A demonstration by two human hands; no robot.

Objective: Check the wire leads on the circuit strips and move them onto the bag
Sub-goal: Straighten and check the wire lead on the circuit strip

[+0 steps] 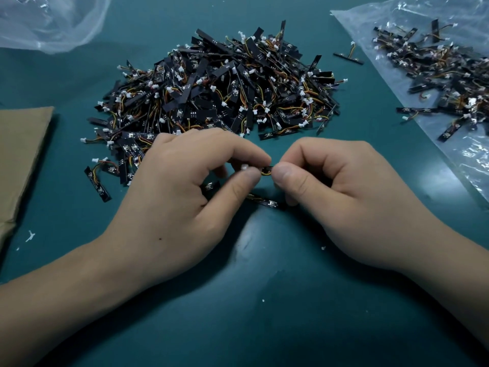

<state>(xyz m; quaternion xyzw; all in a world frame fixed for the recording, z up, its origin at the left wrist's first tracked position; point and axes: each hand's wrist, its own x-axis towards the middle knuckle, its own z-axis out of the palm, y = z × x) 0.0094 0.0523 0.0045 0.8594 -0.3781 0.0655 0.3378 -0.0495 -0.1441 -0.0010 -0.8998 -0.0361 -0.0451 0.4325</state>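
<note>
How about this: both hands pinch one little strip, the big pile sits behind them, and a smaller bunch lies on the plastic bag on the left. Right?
Only the side is wrong: the head view shows the smaller bunch on the plastic bag on the right. The left hand and right hand do pinch one little strip, with the big pile behind them.

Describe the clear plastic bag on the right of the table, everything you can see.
The clear plastic bag lies flat on the teal table at the right, thin, crinkled and glossy with glare, partly cut off by the frame. A loose heap of black circuit strips with orange-yellow leads and white connectors lies on it.
</note>
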